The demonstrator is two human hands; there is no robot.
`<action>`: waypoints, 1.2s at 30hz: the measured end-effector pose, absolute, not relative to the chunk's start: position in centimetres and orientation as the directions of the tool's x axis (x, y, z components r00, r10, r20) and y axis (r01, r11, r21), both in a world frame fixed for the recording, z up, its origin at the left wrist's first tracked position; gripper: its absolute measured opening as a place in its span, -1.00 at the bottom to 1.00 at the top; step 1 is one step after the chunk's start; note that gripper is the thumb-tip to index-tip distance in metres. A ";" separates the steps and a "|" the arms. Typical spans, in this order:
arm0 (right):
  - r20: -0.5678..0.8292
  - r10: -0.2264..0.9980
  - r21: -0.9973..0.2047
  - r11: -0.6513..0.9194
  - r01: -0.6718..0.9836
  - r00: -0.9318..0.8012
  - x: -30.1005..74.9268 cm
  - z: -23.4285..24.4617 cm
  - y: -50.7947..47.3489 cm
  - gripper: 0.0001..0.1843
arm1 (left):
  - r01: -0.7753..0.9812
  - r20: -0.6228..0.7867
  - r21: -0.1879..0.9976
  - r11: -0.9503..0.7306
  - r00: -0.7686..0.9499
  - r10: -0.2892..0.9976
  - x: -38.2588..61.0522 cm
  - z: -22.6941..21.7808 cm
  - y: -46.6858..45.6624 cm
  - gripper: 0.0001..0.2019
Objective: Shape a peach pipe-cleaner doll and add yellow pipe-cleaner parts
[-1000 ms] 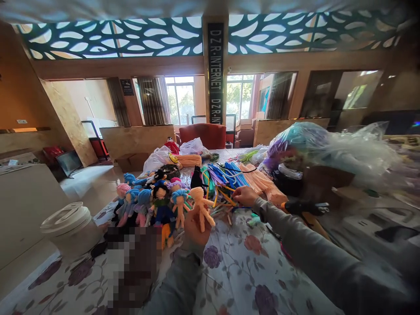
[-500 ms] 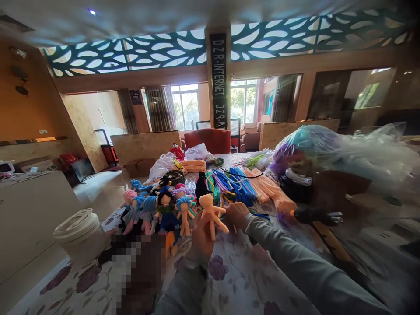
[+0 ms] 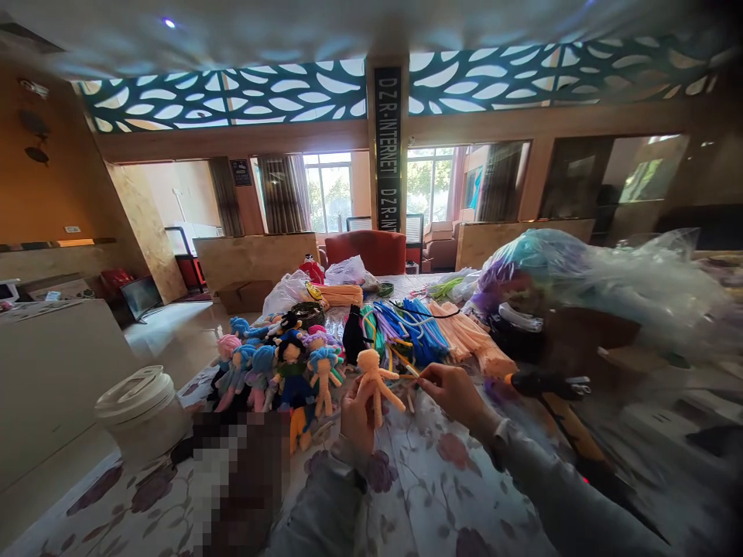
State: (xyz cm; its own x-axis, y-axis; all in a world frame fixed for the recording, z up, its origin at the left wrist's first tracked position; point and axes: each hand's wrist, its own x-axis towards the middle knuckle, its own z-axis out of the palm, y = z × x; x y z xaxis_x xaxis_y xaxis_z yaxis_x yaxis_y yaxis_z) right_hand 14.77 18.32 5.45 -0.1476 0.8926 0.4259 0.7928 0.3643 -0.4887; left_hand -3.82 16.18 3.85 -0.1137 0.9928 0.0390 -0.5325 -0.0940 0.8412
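My left hand (image 3: 357,418) is closed around the lower body of a peach pipe-cleaner doll (image 3: 371,379), which stands upright with its limbs sticking out to the right. It has a rounded head and no hair or clothes. To its right, my right hand (image 3: 453,393) pinches the end of a thin yellow-orange pipe cleaner (image 3: 409,370) beside the doll's arm. Whether that strand touches the doll I cannot tell. Several finished dolls (image 3: 293,363) with blue, pink and black hair lie to the left. One blue-haired doll (image 3: 323,379) is nearest to my left hand.
Behind my hands lie blue pipe cleaners (image 3: 426,333) and peach pipe cleaners (image 3: 473,344). A glue gun (image 3: 549,387) lies on the right, before large plastic bags (image 3: 539,267). A white lidded bucket (image 3: 139,414) stands left on the floral tablecloth (image 3: 423,495).
My right hand has drawn back to the right and nearer to me, and the yellow-orange strand now shows at its fingertips. My left hand keeps the doll in nearly the same place.
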 end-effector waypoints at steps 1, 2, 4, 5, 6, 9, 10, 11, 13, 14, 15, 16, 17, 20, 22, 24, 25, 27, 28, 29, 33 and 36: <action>0.429 0.893 -0.521 0.366 0.771 -0.134 14.9 5.3 17.7 -0.80 | -0.519 0.029 0.851 -0.082 -0.109 0.994 -3.7 3.7 16.1 -0.86; 0.434 0.892 -0.545 0.370 0.752 -0.125 14.9 5.1 17.2 -0.78 | -0.507 0.018 0.859 -0.068 -0.103 0.995 -3.5 3.6 16.1 -0.85; 0.449 0.887 -0.603 0.392 0.694 -0.111 14.6 4.6 16.2 -0.76 | -0.492 -0.001 0.870 -0.041 -0.085 0.996 -2.9 3.2 15.9 -0.81; 0.458 0.883 -0.642 0.410 0.647 -0.105 14.3 4.4 15.7 -0.75 | -0.481 -0.006 0.876 -0.027 -0.068 0.998 -2.6 3.0 15.8 -0.78; 0.468 0.878 -0.687 0.431 0.585 -0.096 14.1 4.3 15.3 -0.75 | -0.468 -0.010 0.884 -0.014 -0.048 0.999 -2.3 2.9 15.6 -0.74; 0.479 0.874 -0.764 0.460 0.452 -0.081 13.5 4.0 14.4 -0.75 | -0.422 -0.012 0.906 0.022 0.027 1.000 -1.5 2.7 15.1 -0.68; 0.478 0.875 -0.765 0.459 0.452 -0.078 13.4 4.0 14.2 -0.76 | -0.409 -0.011 0.912 0.030 0.048 0.999 -1.3 2.7 14.9 -0.67; 0.478 0.875 -0.759 0.454 0.468 -0.073 13.4 4.0 14.1 -0.77 | -0.403 -0.010 0.915 0.034 0.061 0.998 -1.1 2.7 14.7 -0.67; 0.482 0.874 -0.736 0.442 0.513 -0.062 13.6 4.2 13.9 -0.78 | -0.396 0.000 0.918 0.031 0.079 0.997 -0.8 2.9 14.3 -0.68; 0.486 0.872 -0.721 0.436 0.539 -0.055 13.7 4.3 13.8 -0.79 | -0.395 0.003 0.918 0.030 0.082 0.997 -0.7 3.0 14.2 -0.68; 0.492 0.869 -0.703 0.430 0.567 -0.050 13.8 4.4 13.8 -0.79 | -0.395 0.003 0.918 0.030 0.082 0.997 -0.6 3.0 14.1 -0.69; 0.500 0.865 -0.682 0.428 0.592 -0.048 13.8 4.5 13.7 -0.80 | -0.396 -0.002 0.918 0.034 0.080 0.997 -0.5 3.1 14.0 -0.69; 0.511 0.858 -0.662 0.429 0.615 -0.049 13.9 4.6 13.6 -0.79 | -0.398 -0.009 0.916 0.039 0.077 0.997 -0.4 3.1 13.9 -0.69; 0.552 0.831 -0.602 0.453 0.658 -0.068 13.8 4.9 13.3 -0.76 | -0.418 -0.022 0.907 0.048 0.069 0.997 -0.3 3.0 13.8 -0.68; 0.578 0.810 -0.566 0.484 0.667 -0.097 13.7 5.1 13.1 -0.75 | -0.432 -0.020 0.900 0.047 0.066 0.998 -0.2 2.8 13.9 -0.69; 0.596 0.792 -0.540 0.516 0.665 -0.130 13.6 5.1 13.0 -0.78 | -0.447 -0.024 0.893 0.047 0.058 0.998 -0.3 2.6 14.1 -0.71; 0.602 0.786 -0.535 0.529 0.658 -0.143 13.6 5.1 12.9 -0.80 | -0.456 -0.027 0.889 0.048 0.053 0.998 -0.3 2.5 14.1 -0.71; 0.606 0.780 -0.547 0.549 0.633 -0.153 13.7 5.1 12.8 -0.85 | -0.479 -0.034 0.876 0.050 0.043 0.999 -0.3 2.5 14.2 -0.72; 0.607 0.780 -0.560 0.553 0.617 -0.149 13.8 5.1 12.8 -0.87 | -0.489 -0.038 0.871 0.056 0.046 0.998 -0.3 2.6 14.2 -0.72; 0.607 0.782 -0.576 0.555 0.600 -0.141 13.8 5.1 12.8 -0.88 | -0.496 -0.042 0.866 0.064 0.055 0.998 -0.3 2.7 14.2 -0.72; 0.594 0.800 -0.645 0.533 0.547 -0.079 14.2 5.1 13.0 -0.90 | -0.519 -0.046 0.850 0.091 0.099 0.994 -0.4 3.1 14.0 -0.72; 0.571 0.818 -0.692 0.523 0.498 -0.065 14.5 4.9 13.3 -0.86 | -0.527 -0.039 0.845 0.094 0.115 0.993 -0.4 3.2 14.0 -0.71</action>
State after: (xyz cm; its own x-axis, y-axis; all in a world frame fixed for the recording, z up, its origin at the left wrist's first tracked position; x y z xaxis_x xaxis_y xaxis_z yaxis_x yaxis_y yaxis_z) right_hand 14.55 13.34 4.91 -0.0649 0.8183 0.5712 0.4975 0.5227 -0.6923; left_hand -0.39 14.00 3.21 0.1149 0.9926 -0.0388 -0.5270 0.0940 0.8447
